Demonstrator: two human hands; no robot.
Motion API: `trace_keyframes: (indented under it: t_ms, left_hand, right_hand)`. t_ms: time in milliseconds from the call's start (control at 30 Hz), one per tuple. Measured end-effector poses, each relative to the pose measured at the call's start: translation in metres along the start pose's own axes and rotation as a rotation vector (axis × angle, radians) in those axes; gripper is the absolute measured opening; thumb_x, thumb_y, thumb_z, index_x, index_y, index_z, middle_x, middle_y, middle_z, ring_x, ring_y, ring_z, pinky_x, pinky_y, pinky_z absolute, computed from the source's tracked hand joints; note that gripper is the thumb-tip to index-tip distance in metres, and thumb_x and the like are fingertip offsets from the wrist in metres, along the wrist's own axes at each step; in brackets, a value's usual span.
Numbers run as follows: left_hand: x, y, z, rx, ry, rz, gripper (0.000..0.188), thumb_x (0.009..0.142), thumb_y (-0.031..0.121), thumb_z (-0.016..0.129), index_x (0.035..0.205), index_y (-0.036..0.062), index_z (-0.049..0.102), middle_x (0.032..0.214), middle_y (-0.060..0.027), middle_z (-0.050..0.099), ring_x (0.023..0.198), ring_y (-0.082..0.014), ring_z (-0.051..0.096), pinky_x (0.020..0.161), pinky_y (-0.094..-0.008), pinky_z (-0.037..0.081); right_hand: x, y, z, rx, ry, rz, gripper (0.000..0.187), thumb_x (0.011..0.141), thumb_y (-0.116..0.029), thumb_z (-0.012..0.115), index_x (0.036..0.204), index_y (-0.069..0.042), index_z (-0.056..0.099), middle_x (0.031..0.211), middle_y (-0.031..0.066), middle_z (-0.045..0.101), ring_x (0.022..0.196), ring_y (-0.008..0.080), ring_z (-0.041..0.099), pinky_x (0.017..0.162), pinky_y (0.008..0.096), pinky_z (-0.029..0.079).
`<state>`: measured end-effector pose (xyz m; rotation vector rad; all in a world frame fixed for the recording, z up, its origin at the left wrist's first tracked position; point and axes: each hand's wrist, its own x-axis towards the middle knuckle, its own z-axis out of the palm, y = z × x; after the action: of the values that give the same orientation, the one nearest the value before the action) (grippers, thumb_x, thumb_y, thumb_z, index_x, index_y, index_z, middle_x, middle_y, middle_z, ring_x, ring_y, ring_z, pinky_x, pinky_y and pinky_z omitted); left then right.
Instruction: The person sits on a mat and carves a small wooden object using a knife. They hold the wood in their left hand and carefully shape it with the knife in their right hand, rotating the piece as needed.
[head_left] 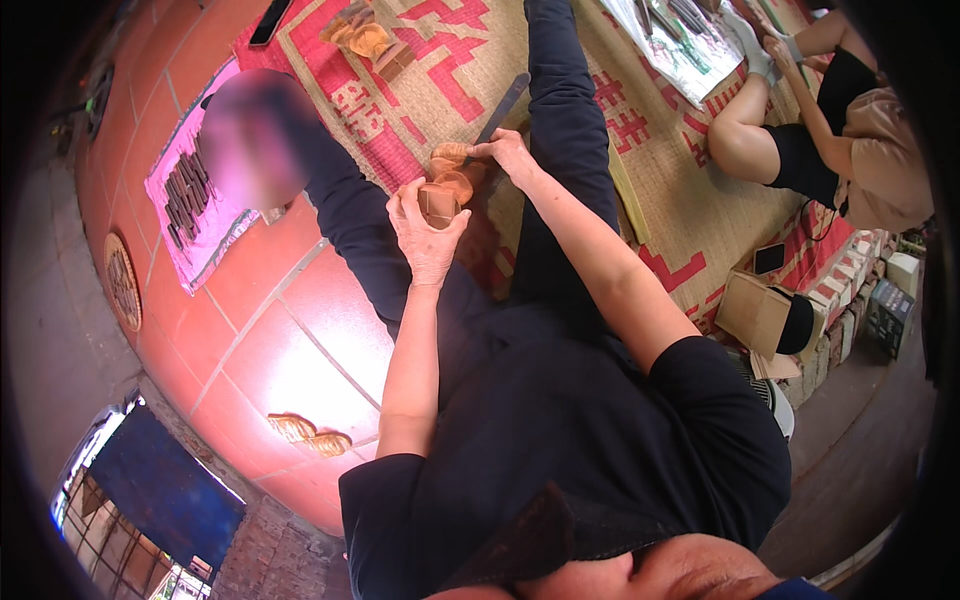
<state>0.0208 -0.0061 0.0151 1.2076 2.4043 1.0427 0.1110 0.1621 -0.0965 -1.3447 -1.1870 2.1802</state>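
Nearest, on the red tile floor (pixel 235 330) at left, lie two small carved wooden pieces (pixel 310 436), set aside well apart from the hands. Farther on, between the spread dark-trousered legs, is the wooden carving (pixel 453 184). The left hand (pixel 425 240) has its fingers curled around the squared base, probably to steady it. Just beyond, the right hand (pixel 507 155) grasps a dark flat tool (pixel 507 104), perhaps a file, fingers pinched near its lower end beside the carving's ribbed part; whether the two touch is unclear.

The right leg (pixel 567 110) stands close beside the right hand, limiting rightward travel; the gap between the legs widens far ahead over the woven mat (pixel 665 180), giving the tool's far end more room. Farthest, another carved figure (pixel 372 42) stands on the mat, beyond both hands.
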Motion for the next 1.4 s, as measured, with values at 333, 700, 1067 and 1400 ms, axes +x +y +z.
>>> trace_keyframes:
  t_ms: [333,700,1067,1400]
  left_hand:
    - [0.001,-0.003,0.001,-0.016,0.012,-0.043,0.075,0.058,0.018,0.083,0.123,0.0099,0.047,0.114,-0.0119,0.044,0.110,-0.0291,0.047,0.096,-0.0396,0.042]
    - [0.002,-0.002,0.002,-0.029,0.032,-0.075,0.073,0.059,0.018,0.083,0.123,0.0104,0.048,0.114,-0.0115,0.045,0.109,-0.0287,0.047,0.096,-0.0396,0.042]
    - [0.003,0.000,0.003,-0.024,0.030,-0.083,0.073,0.059,0.019,0.084,0.123,0.0107,0.048,0.114,-0.0113,0.045,0.109,-0.0289,0.047,0.096,-0.0396,0.042]
    - [0.004,-0.005,0.003,-0.039,0.029,-0.088,0.076,0.060,0.020,0.084,0.125,0.0099,0.047,0.116,-0.0118,0.044,0.109,-0.0292,0.047,0.096,-0.0397,0.042]
  right_hand:
    - [0.008,0.008,-0.005,-0.030,0.087,-0.060,0.021,0.071,-0.008,0.075,0.090,-0.003,0.068,0.081,0.0047,0.067,0.070,0.0133,0.057,0.067,0.0267,0.042]
    - [-0.005,-0.006,0.001,0.066,0.100,-0.095,0.018,0.072,0.000,0.072,0.090,0.000,0.068,0.084,0.0052,0.069,0.075,0.0139,0.061,0.072,0.0271,0.046]
    - [0.000,0.000,-0.004,0.135,0.077,-0.100,0.019,0.072,-0.003,0.073,0.091,0.000,0.068,0.080,0.0041,0.067,0.070,0.0139,0.060,0.068,0.0259,0.046]
    - [0.001,-0.001,-0.003,0.228,0.112,-0.077,0.019,0.072,-0.003,0.073,0.091,-0.001,0.067,0.082,0.0047,0.068,0.073,0.0139,0.061,0.069,0.0268,0.046]
